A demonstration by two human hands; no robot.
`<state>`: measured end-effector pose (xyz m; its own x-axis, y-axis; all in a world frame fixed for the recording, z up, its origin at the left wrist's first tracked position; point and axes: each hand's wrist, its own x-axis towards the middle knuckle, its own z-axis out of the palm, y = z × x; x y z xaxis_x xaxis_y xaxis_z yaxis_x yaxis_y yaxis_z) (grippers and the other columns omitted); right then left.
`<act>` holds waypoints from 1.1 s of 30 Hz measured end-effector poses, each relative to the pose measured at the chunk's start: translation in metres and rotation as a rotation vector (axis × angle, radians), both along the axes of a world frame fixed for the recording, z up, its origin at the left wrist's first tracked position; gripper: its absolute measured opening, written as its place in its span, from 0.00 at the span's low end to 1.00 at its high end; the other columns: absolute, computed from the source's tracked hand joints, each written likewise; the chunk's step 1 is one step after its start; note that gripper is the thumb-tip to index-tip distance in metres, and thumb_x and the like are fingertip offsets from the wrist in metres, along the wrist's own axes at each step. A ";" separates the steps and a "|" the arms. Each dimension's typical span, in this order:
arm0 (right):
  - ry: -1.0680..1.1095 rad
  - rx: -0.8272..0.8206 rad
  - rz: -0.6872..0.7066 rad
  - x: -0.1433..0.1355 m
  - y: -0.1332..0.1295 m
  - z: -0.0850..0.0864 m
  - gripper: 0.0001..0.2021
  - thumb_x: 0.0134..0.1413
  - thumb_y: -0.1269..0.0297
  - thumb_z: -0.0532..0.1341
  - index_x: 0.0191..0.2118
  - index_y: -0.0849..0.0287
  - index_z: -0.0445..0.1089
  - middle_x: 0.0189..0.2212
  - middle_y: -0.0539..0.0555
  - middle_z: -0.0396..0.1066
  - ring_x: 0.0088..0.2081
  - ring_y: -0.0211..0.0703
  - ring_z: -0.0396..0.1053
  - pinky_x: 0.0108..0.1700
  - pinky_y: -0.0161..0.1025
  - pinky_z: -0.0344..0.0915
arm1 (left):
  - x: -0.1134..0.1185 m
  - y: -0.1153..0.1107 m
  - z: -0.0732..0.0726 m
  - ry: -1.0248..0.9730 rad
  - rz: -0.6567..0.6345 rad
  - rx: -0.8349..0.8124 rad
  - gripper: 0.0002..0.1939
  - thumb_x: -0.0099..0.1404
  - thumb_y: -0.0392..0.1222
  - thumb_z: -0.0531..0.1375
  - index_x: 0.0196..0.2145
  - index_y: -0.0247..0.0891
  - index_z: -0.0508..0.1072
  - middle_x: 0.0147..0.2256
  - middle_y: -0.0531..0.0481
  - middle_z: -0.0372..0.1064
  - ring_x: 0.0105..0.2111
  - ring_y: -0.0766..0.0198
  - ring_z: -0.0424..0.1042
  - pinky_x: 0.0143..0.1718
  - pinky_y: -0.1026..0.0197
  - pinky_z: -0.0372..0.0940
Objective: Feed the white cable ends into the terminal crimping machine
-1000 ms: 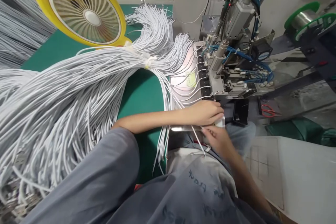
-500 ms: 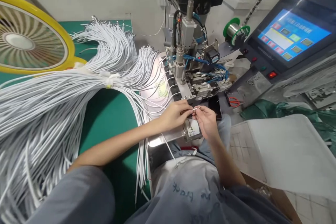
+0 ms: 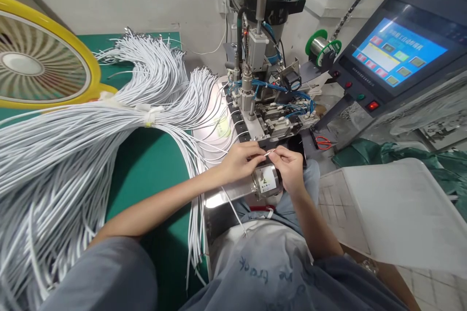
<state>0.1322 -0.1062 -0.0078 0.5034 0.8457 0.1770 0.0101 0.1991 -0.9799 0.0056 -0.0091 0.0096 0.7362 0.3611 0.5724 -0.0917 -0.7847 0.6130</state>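
Note:
Between my two hands, in front of the machine [image 3: 260, 129], the thin end of a white cable [image 3: 269, 153] is held. My left hand [image 3: 242, 160] pinches the cable near its end. The fingertips of my right hand [image 3: 290, 165] close on the tip, almost touching the left fingers. A length of white cable [image 3: 235, 211] hangs below my left hand toward my lap. Just under the hands sits a metal cylinder [image 3: 267, 180] with a white label. White cables lie in a row across the machine's black edge strip [image 3: 239, 124], left of its metal block.
A large tied bundle of white cables [image 3: 91, 121] covers much of the green table [image 3: 146, 165]. A yellow fan [image 3: 95, 77] stands far left. To the right are a screen [image 3: 399, 53], a wire spool [image 3: 321, 47], red-handled scissors [image 3: 324, 143] and a white bin [image 3: 401, 204].
The view has shifted slightly. My right fingers have drawn in a little over the cable tip; both hands otherwise stay in the same place.

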 end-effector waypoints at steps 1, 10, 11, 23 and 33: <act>-0.020 0.007 -0.024 -0.002 0.000 0.000 0.06 0.47 0.64 0.63 0.24 0.59 0.73 0.23 0.49 0.67 0.27 0.36 0.64 0.28 0.34 0.60 | 0.000 0.000 0.000 -0.013 -0.004 -0.020 0.07 0.63 0.33 0.56 0.30 0.32 0.74 0.23 0.52 0.66 0.24 0.71 0.65 0.25 0.70 0.59; -0.226 -0.019 -0.024 0.004 0.004 0.008 0.07 0.47 0.64 0.62 0.25 0.60 0.74 0.20 0.50 0.65 0.23 0.36 0.60 0.24 0.35 0.56 | -0.003 0.005 -0.001 0.039 -0.030 0.057 0.10 0.66 0.34 0.52 0.34 0.33 0.73 0.24 0.51 0.65 0.23 0.71 0.64 0.24 0.69 0.59; -0.253 -0.028 -0.003 0.006 0.004 0.010 0.07 0.47 0.65 0.61 0.25 0.61 0.74 0.20 0.50 0.64 0.22 0.35 0.59 0.23 0.34 0.55 | -0.003 0.005 -0.002 0.044 -0.020 0.094 0.11 0.66 0.34 0.51 0.34 0.33 0.73 0.24 0.51 0.65 0.23 0.71 0.64 0.24 0.69 0.59; -0.152 0.037 -0.092 0.000 0.012 -0.003 0.06 0.46 0.64 0.62 0.25 0.60 0.75 0.17 0.47 0.59 0.22 0.34 0.56 0.24 0.35 0.53 | -0.003 0.008 -0.002 -0.007 -0.042 -0.077 0.09 0.65 0.37 0.55 0.33 0.32 0.74 0.26 0.49 0.69 0.26 0.69 0.68 0.28 0.68 0.62; -0.294 -0.171 0.145 0.024 0.013 0.006 0.07 0.42 0.64 0.61 0.21 0.62 0.72 0.14 0.45 0.52 0.18 0.31 0.48 0.21 0.33 0.49 | -0.003 0.023 -0.008 0.176 -0.048 0.418 0.18 0.67 0.33 0.44 0.34 0.31 0.73 0.26 0.46 0.65 0.25 0.67 0.64 0.25 0.66 0.58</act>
